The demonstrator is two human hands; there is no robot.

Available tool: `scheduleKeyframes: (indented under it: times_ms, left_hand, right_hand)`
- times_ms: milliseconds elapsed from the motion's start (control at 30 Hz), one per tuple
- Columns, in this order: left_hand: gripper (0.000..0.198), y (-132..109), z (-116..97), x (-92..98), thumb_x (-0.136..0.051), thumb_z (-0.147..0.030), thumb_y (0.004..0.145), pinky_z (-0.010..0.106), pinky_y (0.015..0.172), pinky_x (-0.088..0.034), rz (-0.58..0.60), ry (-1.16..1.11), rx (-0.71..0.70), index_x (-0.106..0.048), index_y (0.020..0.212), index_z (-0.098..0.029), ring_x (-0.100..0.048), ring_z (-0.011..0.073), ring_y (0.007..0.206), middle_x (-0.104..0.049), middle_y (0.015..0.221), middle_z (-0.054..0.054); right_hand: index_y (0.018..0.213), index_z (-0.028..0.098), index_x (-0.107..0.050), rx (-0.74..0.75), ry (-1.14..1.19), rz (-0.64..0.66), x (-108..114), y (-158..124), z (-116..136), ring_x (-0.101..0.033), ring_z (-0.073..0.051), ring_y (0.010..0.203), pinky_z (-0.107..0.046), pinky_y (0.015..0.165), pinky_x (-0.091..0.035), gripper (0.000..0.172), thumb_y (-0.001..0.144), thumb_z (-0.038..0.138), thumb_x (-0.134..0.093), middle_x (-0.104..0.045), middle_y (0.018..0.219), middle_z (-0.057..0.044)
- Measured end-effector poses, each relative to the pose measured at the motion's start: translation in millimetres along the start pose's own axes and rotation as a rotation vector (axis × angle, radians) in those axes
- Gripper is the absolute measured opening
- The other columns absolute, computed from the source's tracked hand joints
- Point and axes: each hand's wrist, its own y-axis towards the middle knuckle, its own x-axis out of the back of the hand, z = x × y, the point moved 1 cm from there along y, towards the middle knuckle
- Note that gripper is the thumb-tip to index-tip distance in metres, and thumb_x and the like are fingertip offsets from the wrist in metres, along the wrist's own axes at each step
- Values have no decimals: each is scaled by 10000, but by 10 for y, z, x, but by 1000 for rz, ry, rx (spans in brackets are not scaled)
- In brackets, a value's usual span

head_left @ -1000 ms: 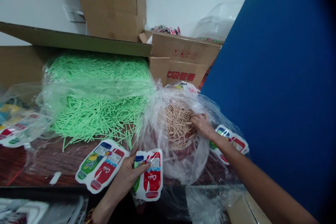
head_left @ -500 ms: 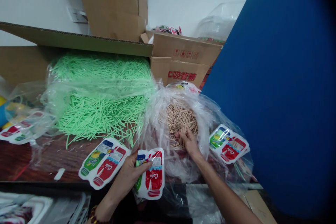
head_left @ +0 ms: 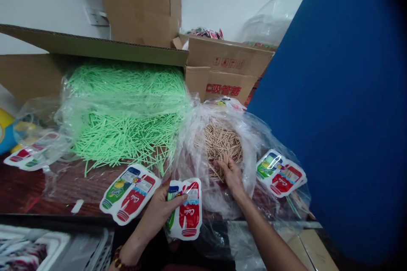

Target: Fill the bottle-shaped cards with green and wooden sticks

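My left hand [head_left: 162, 205] grips a bottle-shaped pouch [head_left: 190, 209] printed with a red cola bottle and a green bottle, its thumb lying across the front. My right hand [head_left: 231, 176] reaches into an open clear plastic bag [head_left: 193, 152] of thin brown sticks [head_left: 222, 142], fingers curled onto some at the near edge; how many it holds is hidden. Beside my left wrist lies a matching printed pouch [head_left: 130, 194]. More such pouches [head_left: 281, 173] lie overlapped to the right of the bag.
A cardboard box [head_left: 95, 46] lies open on its side, bright green sticks [head_left: 127, 135] spilling from its plastic liner. Behind the bag stands another carton [head_left: 229, 70] with red lettering. A large blue panel [head_left: 333, 114] blocks the right side. White trays [head_left: 57, 241] sit below the table's front edge.
The whole view has shifted slightly, so things appear a little further right. Both hands keep nearly the same places, the left still on the pouch, the right still among the brown sticks.
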Motion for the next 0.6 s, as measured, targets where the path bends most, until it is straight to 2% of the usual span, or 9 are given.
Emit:
scheduleKeyframes:
  times_ms: [167, 300, 467, 600]
  left_hand:
    - [202, 2, 27, 7, -747, -311, 715, 226, 564, -493, -17, -16, 4, -674, 809, -148, -650, 171, 618, -731, 692, 15]
    - [211, 6, 29, -7, -749, -316, 711, 235, 572, -496, -17, -6, -2, -673, 793, -137, -652, 178, 613, -735, 695, 29]
    - [216, -13, 11, -12, -760, -313, 698, 230, 568, -492, -23, -14, 9, -672, 773, -131, -644, 167, 586, -728, 670, 23]
    - [210, -24, 7, -11, -748, -318, 716, 226, 572, -495, -2, -8, 13, -673, 786, -135, -649, 165, 593, -732, 676, 19]
  right_hand:
    - [817, 215, -663, 9, 10, -13, 50, 57, 58, -646, -243, 806, -373, 753, -499, 293, 717, 491, -659, -729, 802, -24]
    - [835, 217, -637, -54, 77, 17, 51, 3, 125, -653, -240, 753, -378, 729, -504, 288, 750, 492, -638, -724, 767, -25]
    - [908, 234, -603, 63, 134, 36, 37, -125, 179, -627, -208, 819, -349, 815, -464, 217, 831, 433, -564, -707, 847, -19]
    - [959, 229, -593, 44, 42, 79, 40, -163, 82, -590, -203, 794, -328, 776, -440, 239, 820, 422, -564, -679, 830, -7]
